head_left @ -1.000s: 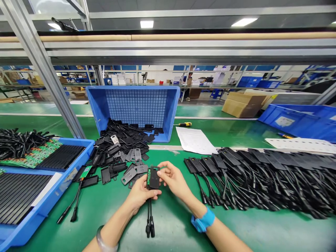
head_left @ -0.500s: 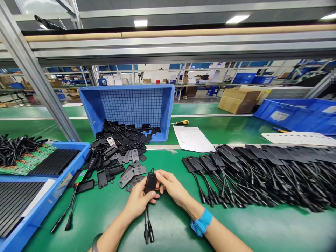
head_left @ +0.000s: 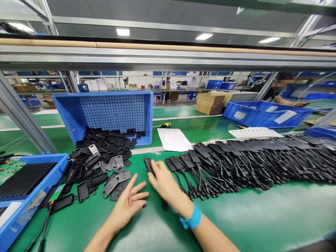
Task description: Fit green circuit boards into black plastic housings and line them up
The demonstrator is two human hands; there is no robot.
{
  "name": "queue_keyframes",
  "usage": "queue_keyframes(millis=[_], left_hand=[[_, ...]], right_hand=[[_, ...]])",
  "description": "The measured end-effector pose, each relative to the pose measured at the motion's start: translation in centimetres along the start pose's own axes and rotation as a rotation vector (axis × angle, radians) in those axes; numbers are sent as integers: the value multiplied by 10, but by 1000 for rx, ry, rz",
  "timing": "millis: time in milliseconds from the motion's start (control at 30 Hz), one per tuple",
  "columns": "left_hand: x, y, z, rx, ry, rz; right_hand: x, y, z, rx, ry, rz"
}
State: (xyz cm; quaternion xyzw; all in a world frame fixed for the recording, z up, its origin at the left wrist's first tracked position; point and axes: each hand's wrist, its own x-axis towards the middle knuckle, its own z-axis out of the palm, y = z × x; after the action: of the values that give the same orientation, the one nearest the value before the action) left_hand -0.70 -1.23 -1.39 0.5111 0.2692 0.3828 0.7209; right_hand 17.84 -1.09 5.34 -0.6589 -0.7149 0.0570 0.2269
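A small black plastic case with cables (head_left: 148,165) is gripped by my right hand (head_left: 164,178), just left of a long row of similar cabled cases (head_left: 210,154). Part of the case and most of its cables are hidden under that hand. My left hand (head_left: 130,201) is open, fingers spread, with nothing in it, above the green bench (head_left: 147,232). Close to its fingertips lie loose grey-black cover plates (head_left: 110,186). Farther left, a green circuit board (head_left: 56,192) with two cables rests by an open black case half (head_left: 63,203).
A blue crate (head_left: 112,108) lies on its side, black case parts spilling out. At left stands a blue tray (head_left: 54,171) with boards and black parts. A paper sheet (head_left: 174,140), a screwdriver (head_left: 165,125) and another blue crate (head_left: 262,113) are farther back. A person (head_left: 285,92) sits at far right.
My left hand has let go of the case and spread its fingers. My right hand now holds it alone, nearer the row of cased cables. The view has turned to the right.
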Motion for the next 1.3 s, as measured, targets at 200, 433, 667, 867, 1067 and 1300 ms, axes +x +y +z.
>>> queue_keyframes(millis=[200, 433, 667, 867, 1067, 1300], left_hand=[[3, 5, 2, 202, 103, 29], [-16, 75, -16, 1389, 558, 92], [-82, 125, -98, 1757, 972, -437], [-94, 131, -116, 1738, 1011, -393], [-55, 125, -55, 1303, 634, -95], [0, 96, -40, 1529, 450, -77]], right_hand=[[18, 60, -33, -440, 75, 278], [19, 82, -9, -567, 217, 151], [10, 41, 26, -314, 116, -229], [-8, 3, 33, 243, -149, -315], [-24, -23, 40, 1099, -560, -147], [-23, -25, 43, 1452, -549, 150]])
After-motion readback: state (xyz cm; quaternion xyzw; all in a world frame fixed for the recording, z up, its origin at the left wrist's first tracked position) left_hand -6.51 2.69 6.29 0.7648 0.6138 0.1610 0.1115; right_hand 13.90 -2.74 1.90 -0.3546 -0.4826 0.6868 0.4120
